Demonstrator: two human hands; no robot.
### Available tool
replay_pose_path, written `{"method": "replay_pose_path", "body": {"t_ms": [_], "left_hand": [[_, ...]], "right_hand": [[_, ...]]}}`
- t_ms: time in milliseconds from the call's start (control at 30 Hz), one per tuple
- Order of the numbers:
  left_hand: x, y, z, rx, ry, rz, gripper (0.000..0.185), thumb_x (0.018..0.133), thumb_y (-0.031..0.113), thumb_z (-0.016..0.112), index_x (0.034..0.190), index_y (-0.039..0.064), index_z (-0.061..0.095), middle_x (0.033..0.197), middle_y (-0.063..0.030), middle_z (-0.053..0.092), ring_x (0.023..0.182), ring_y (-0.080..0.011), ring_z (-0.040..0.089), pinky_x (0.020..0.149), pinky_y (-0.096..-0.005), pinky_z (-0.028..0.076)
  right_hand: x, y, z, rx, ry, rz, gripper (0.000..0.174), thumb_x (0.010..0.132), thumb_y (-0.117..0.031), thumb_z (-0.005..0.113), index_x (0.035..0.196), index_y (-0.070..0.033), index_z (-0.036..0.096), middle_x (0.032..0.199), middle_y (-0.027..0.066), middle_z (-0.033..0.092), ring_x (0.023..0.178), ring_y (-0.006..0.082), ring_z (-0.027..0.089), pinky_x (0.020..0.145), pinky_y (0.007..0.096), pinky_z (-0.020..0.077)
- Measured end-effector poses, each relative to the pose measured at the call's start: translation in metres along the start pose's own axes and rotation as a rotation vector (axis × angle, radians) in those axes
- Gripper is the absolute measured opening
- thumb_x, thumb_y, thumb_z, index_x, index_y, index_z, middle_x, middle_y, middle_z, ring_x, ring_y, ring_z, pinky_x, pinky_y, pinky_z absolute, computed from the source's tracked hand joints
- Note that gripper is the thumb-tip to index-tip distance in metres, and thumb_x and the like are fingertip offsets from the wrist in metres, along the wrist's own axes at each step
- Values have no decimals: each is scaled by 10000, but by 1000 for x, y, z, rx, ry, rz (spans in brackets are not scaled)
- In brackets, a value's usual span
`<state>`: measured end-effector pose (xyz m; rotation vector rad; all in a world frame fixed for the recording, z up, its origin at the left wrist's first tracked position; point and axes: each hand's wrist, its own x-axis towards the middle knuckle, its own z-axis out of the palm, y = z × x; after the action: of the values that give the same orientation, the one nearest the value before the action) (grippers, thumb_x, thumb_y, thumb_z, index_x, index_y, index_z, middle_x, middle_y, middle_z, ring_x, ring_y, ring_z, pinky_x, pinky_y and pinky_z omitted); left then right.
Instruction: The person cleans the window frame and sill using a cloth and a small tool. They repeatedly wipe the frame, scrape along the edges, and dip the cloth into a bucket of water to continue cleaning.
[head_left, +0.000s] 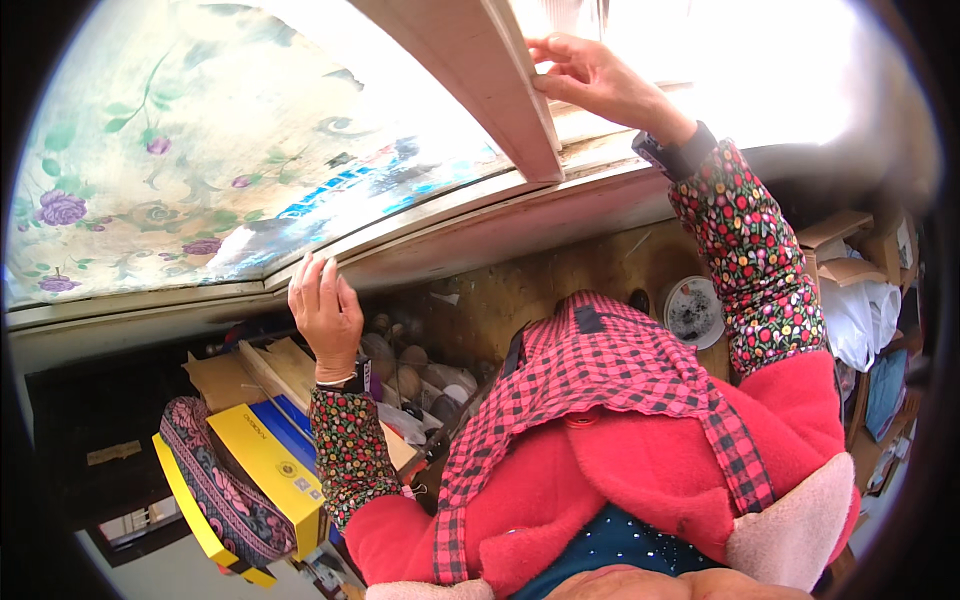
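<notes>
My right hand (592, 79), raised at the upper right, has its fingers and thumb at the edge of the upright window frame post (495, 82); whether they grip it I cannot tell. My left hand (326, 307) is held up with its fingertips at the lower rail of the window frame (390, 236), and nothing shows in it. Behind that rail is a bright pane (225, 150) with a purple flower pattern and torn patches. Flowered sleeve covers reach up both forearms, and a checked apron (600, 360) hangs over a red coat.
Below the window, a yellow and blue box (262, 472) holds a patterned cloth item (225, 480). Cardboard pieces (225, 379) and round objects (409, 375) lie beside it. A white tub (694, 311) stands below the sill, near a white plastic bag (862, 319) and cardboard boxes (847, 247).
</notes>
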<state>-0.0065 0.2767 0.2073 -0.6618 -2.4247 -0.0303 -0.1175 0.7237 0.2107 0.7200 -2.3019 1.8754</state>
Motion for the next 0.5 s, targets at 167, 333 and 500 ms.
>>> {"method": "replay_pose_path", "body": {"t_ms": [167, 333, 500], "left_hand": [[116, 113, -57, 16, 215, 342, 220, 880, 68, 642, 1087, 102, 710, 1180, -66, 674, 1160, -292, 625, 1057, -469, 425], [201, 178, -56, 222, 166, 519, 241, 889, 193, 676, 1123, 173, 730, 1234, 35, 669, 1234, -243, 583, 1174, -511, 241], [198, 194, -56, 431, 107, 506, 270, 884, 300, 706, 1143, 225, 724, 1281, 97, 640, 1323, -186, 490, 1228, -525, 99]], "right_hand": [[10, 8, -6, 20, -184, -54, 486, 987, -239, 639, 1393, 5, 529, 1147, 95, 673, 890, 113, 605, 836, 284, 513], [-2, 5, 6, -174, -84, -208, 420, 973, -197, 637, 1329, 8, 551, 767, 141, 666, 672, 184, 594, 654, 349, 479], [-28, 5, 13, -219, 5, -339, 412, 986, -236, 627, 1313, 10, 572, 751, 199, 656, 609, 287, 590, 607, 387, 468]]}}
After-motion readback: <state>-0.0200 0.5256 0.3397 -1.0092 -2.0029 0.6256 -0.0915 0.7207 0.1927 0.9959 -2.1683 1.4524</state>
